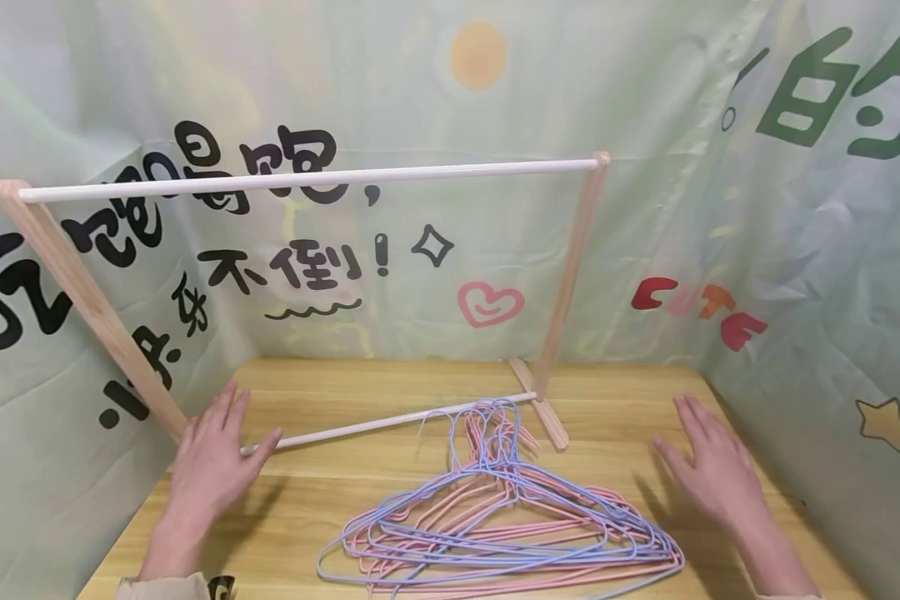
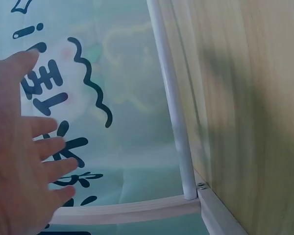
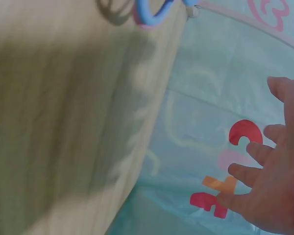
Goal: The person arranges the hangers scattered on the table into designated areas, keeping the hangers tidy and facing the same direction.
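A heap of blue and pink clothes hangers point(image 1: 502, 525) lies on the wooden table, hooks pointing toward the back. Behind it stands a rack with wooden side posts point(image 1: 570, 275), a white top rod point(image 1: 307, 179) and a white lower rod point(image 1: 390, 423). My left hand point(image 1: 213, 458) hovers near the rack's left foot, fingers extended and holding nothing; in the head view it covers the lower rod's left end. To the right of the hangers, my right hand point(image 1: 712, 467) is held above the table, fingers spread, with nothing in it.
Printed fabric point(image 1: 420, 100) with letters and drawings encloses the table point(image 1: 607, 417) at the back and both sides. The rack's right foot point(image 1: 551, 421) juts forward just behind the hanger hooks.
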`<state>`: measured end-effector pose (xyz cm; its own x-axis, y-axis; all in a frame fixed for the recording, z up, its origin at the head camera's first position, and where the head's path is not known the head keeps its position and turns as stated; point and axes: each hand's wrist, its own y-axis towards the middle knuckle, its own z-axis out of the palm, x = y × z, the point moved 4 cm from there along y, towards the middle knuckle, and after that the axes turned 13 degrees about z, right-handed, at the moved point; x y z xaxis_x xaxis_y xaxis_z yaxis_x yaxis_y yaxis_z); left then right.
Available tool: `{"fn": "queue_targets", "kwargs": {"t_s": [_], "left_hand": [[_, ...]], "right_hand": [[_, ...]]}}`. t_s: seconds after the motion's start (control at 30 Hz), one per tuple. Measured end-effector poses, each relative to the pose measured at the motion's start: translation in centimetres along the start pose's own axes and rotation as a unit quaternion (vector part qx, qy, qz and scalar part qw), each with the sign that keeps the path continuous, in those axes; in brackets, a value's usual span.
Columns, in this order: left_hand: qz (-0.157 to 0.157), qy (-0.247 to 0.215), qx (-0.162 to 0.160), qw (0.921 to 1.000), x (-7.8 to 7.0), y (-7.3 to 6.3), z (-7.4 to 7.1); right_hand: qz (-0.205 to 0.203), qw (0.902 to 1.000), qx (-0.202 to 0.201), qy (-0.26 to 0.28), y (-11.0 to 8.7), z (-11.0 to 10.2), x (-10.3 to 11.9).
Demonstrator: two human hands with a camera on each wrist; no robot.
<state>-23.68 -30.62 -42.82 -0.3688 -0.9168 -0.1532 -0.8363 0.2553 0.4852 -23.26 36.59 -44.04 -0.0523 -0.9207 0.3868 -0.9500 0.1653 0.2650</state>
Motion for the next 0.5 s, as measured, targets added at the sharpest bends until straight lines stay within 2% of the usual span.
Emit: {"fn": "queue_targets", "kwargs": {"t_s": [0.17, 0.27, 0.33, 0.43, 0.5], "left_hand": [[0.002, 0.016, -0.089, 0.9959, -0.2, 0.2, -1.5], [0.008, 0.027, -0.165, 0.9858, -0.1, 0.3, -2.5], [0.017, 0.041, -0.226, 0.9732, 0.0, 0.3, -3.2], [0.033, 0.063, -0.317, 0.9456, 0.3, 0.6, -4.3], [0.035, 0.074, -0.361, 0.9291, 0.5, 0.9, -4.9]], "right_hand": [[-0.007, 0.9978, -0.038, 0.053, 0.5, -0.9, 0.9], [-0.009, 0.9951, -0.058, 0.080, 0.8, -1.5, 1.8], [-0.014, 0.9915, -0.083, 0.100, 1.1, -1.9, 2.6], [-0.029, 0.9820, -0.128, 0.136, 1.7, -2.6, 4.1], [-0.039, 0.9743, -0.157, 0.157, 2.3, -3.1, 5.0]]}}
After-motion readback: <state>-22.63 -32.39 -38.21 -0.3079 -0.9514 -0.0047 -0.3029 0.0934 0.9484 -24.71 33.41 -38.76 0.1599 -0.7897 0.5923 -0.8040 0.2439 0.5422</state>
